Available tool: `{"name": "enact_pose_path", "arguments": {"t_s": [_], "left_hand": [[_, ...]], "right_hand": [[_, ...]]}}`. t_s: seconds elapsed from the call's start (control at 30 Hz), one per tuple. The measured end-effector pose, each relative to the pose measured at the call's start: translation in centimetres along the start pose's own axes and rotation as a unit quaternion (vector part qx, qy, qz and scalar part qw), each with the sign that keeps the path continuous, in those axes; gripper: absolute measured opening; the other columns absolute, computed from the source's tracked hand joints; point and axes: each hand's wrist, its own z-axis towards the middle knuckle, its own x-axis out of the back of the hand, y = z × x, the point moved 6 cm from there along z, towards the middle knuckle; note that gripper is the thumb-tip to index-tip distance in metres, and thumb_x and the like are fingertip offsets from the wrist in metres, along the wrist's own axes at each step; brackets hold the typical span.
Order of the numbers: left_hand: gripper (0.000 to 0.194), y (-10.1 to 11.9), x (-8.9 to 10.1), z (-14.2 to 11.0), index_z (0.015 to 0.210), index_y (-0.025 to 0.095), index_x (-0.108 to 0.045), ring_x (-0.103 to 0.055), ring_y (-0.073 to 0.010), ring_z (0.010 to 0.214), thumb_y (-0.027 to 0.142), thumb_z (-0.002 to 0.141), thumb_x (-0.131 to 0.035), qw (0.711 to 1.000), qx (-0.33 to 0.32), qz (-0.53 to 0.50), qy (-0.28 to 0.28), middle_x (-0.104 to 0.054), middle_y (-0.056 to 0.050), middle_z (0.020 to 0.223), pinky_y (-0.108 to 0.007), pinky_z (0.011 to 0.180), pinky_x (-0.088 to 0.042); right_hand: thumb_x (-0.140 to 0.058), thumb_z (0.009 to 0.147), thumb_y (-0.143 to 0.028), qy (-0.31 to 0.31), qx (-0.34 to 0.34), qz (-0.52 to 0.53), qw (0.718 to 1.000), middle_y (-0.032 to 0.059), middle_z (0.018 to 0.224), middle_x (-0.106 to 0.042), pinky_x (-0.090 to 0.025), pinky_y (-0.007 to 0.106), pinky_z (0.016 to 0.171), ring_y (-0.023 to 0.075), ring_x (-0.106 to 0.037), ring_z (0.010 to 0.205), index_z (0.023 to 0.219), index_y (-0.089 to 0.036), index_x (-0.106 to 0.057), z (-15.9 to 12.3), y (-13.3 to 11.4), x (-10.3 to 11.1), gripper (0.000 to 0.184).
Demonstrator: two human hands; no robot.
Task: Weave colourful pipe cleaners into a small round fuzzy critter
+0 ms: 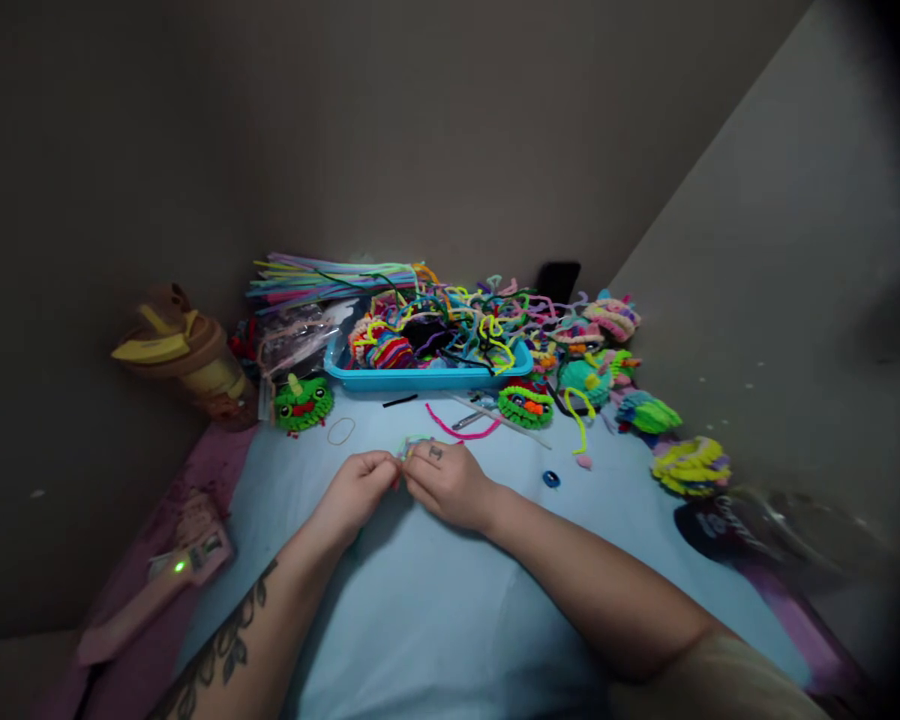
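Observation:
Above the blue cloth, my left hand (356, 490) and my right hand (448, 485) meet with fingertips pinched together. Between them they grip a small pastel piece (418, 441) that looks like pipe cleaner, mostly covered by the fingers. A bit of red also shows under the fingertips. Just beyond my hands lies a bent pink pipe cleaner (465, 434). A thin loop (341, 431) rests to the left, and a small round blue item (551, 479) to the right.
Behind is a blue tray (420, 380) heaped with pipe cleaners. Green fuzzy figures (304, 404) and a yellow one (691, 467) surround it. At left stand a brown tumbler (210, 375) and a pink glue gun (195, 560) with a green light. A dark-lidded clear container (757, 525) lies right.

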Motion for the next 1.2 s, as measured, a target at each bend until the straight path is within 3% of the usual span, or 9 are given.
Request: {"name": "enact_pose_path", "arguments": {"t_s": [0.2, 0.37, 0.57, 0.83, 1.0, 1.2], "left_hand": [[0.019, 1.1, 0.3, -0.3, 0.053, 0.018, -0.044, -0.033, -0.0104, 0.052, 0.031, 0.067, -0.041, 0.997, -0.049, 0.051, 0.028, -0.036, 0.004, 0.051, -0.022, 0.051, -0.028], [0.023, 2.2, 1.2, -0.6, 0.056, 0.018, -0.048, -0.038, -0.0111, 0.052, 0.033, 0.073, -0.042, 0.992, -0.101, 0.066, 0.049, -0.042, 0.004, 0.052, -0.022, 0.052, -0.032], [0.027, 3.1, 2.0, -0.8, 0.064, 0.016, -0.059, -0.051, -0.0131, 0.061, 0.036, 0.078, -0.047, 0.978, -0.157, 0.12, 0.063, -0.057, 0.001, 0.06, -0.023, 0.061, -0.041], [0.026, 3.9, 1.9, -1.4, 0.072, 0.014, -0.065, -0.056, -0.0143, 0.066, 0.038, 0.077, -0.055, 0.958, -0.209, 0.184, 0.07, -0.064, -0.002, 0.068, -0.023, 0.063, -0.042], [0.024, 4.0, 1.7, -1.8, 0.069, 0.015, -0.067, -0.055, -0.0143, 0.064, 0.036, 0.075, -0.057, 0.948, -0.231, 0.198, 0.093, -0.064, -0.002, 0.066, -0.023, 0.061, -0.04], [0.02, 4.2, 1.9, -2.2, 0.069, 0.016, -0.067, -0.056, -0.0153, 0.066, 0.034, 0.073, -0.059, 0.942, -0.245, 0.201, 0.107, -0.065, -0.003, 0.067, -0.024, 0.063, -0.04]], "right_hand": [[-0.044, 0.09, -0.018, 0.047, -0.012, 0.037, 0.998, 0.0067, 0.081, -0.064, -0.048, 0.03, 0.073, 0.0179, -0.059, 0.08, 0.09, -0.019, -0.058, -0.4, 0.4, 0.3, 0.014], [-0.05, 0.089, -0.025, 0.084, -0.105, 0.053, 0.99, 0.0087, 0.089, -0.066, -0.047, 0.033, 0.076, 0.0197, -0.06, 0.085, 0.103, -0.016, -0.057, -0.8, 1.2, 0.3, 0.018], [-0.053, 0.089, -0.027, 0.071, -0.166, 0.049, 0.982, 0.0044, 0.08, -0.066, -0.041, 0.033, 0.079, 0.0179, -0.057, 0.079, 0.082, -0.018, -0.061, -1.2, 1.7, -0.3, 0.015], [-0.056, 0.084, -0.015, 0.107, -0.189, 0.124, 0.968, 0.0038, 0.079, -0.065, -0.039, 0.034, 0.084, 0.0185, -0.053, 0.085, 0.079, -0.018, -0.065, -1.9, 2.8, -0.2, 0.01], [-0.056, 0.08, -0.011, 0.112, -0.192, 0.235, 0.946, 0.0018, 0.068, -0.058, -0.037, 0.032, 0.081, 0.0189, -0.049, 0.082, 0.071, -0.019, -0.065, -2.0, 2.8, 0.5, 0.015], [-0.057, 0.077, -0.019, 0.105, -0.263, 0.355, 0.891, 0.0007, 0.07, -0.057, -0.036, 0.032, 0.081, 0.0177, -0.05, 0.079, 0.068, -0.019, -0.062, -2.4, 3.4, 0.0, 0.011]]}}
